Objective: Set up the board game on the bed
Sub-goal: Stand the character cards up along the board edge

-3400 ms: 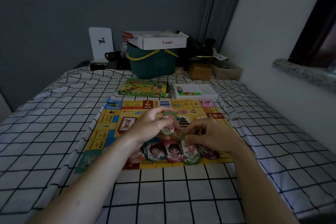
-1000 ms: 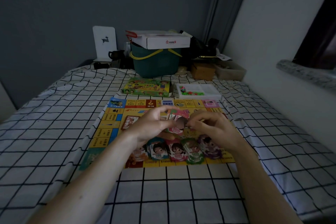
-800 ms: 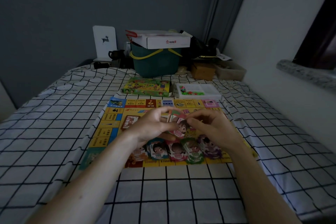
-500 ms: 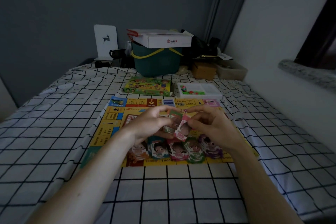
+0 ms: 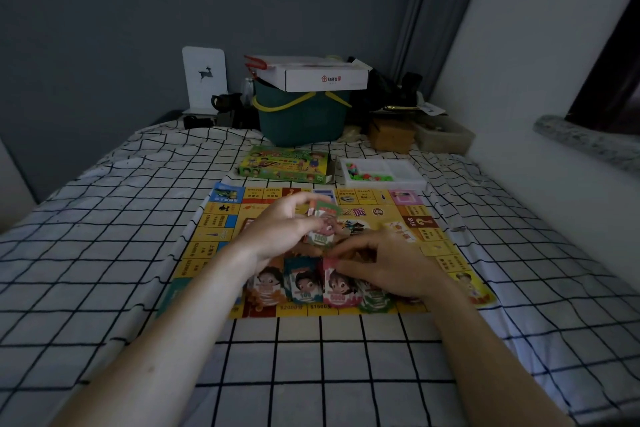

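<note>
The yellow game board [image 5: 221, 236] lies flat on the checked bedsheet. My left hand [image 5: 277, 232] grips a small stack of play-money notes [image 5: 320, 227] above the board's middle. Along the board's near edge lie several piles of notes with cartoon faces [image 5: 304, 282]. My right hand [image 5: 384, 263] is down over the pink pile [image 5: 337, 284], fingers curled and pinching a pink note at its top edge. The green game box [image 5: 285, 165] and a white tray of coloured pieces [image 5: 381, 172] sit just beyond the board.
A dark green basket [image 5: 301, 118] with a white carton on top stands at the head of the bed, beside a brown box [image 5: 391, 135] and a clear tub. A white wall and stone sill [image 5: 588, 139] run along the right.
My right hand has dropped from the stack in my left hand down to the pink pile, carrying a pink note with it. My left hand has stayed put with the stack.
</note>
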